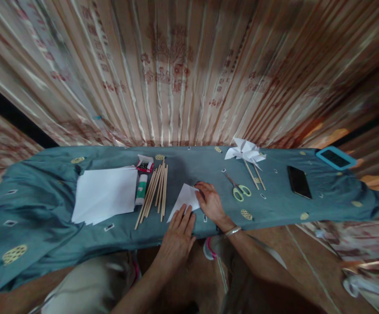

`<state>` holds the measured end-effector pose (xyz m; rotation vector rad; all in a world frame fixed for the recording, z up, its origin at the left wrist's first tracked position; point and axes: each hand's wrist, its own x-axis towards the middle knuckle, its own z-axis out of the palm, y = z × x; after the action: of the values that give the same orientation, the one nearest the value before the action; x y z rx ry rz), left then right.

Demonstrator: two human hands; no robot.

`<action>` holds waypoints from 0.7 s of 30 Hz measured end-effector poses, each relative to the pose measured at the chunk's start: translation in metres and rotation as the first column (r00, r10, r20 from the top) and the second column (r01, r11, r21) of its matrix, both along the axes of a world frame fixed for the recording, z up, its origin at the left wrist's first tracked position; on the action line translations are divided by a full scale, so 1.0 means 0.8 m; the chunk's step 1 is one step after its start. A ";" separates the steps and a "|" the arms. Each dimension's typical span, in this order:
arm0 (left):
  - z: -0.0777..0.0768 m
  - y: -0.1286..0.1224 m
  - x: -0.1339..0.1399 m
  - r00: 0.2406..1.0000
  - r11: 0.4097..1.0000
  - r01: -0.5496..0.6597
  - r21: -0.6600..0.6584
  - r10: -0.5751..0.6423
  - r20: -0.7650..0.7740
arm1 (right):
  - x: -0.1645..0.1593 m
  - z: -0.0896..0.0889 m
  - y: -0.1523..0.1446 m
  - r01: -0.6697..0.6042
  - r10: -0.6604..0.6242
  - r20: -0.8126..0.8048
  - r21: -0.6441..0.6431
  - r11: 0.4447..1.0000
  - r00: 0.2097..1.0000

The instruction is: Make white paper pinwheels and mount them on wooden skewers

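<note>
A white sheet folded into a triangle, the folded paper [184,197], lies on the cloth in front of me. My left hand [179,229] rests flat on its near edge with fingers stretched out. At its right corner my right hand [211,201] has its fingers bent down onto the paper; whether they pinch it is hard to make out. Left of the paper lie several wooden sticks [155,189]. Scissors [238,187] with pale green handles lie to the right of my right hand. Behind them are paper pinwheels [245,151] on sticks.
A stack of white paper [106,194] lies at the left, beside a green-and-white glue stick [141,189] and an open small red box [145,163] of dark bits. A black phone [299,182] and a blue-framed device [336,157] lie right. Behind the cloth-covered table [205,163] hangs a curtain [176,87].
</note>
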<state>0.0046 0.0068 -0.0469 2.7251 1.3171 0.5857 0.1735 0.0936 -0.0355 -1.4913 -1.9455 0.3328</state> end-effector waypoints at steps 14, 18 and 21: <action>0.004 -0.002 -0.002 0.999 1.000 -0.001 -0.018 0.000 -0.050 | -0.003 0.003 -0.001 -0.018 0.019 0.009 -0.010 1.000 1.000; 0.003 -0.003 -0.001 0.998 1.000 -0.002 -0.020 0.001 -0.060 | -0.003 0.001 -0.001 -0.028 0.028 0.010 0.006 1.000 1.000; 0.002 -0.004 -0.001 0.998 1.000 -0.005 -0.027 0.003 -0.066 | -0.004 0.000 -0.001 -0.035 0.034 0.014 0.010 0.999 0.999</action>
<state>0.0042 0.0034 -0.0456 2.7425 1.3349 0.4786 0.1707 0.0928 -0.0357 -1.4585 -1.9831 0.3276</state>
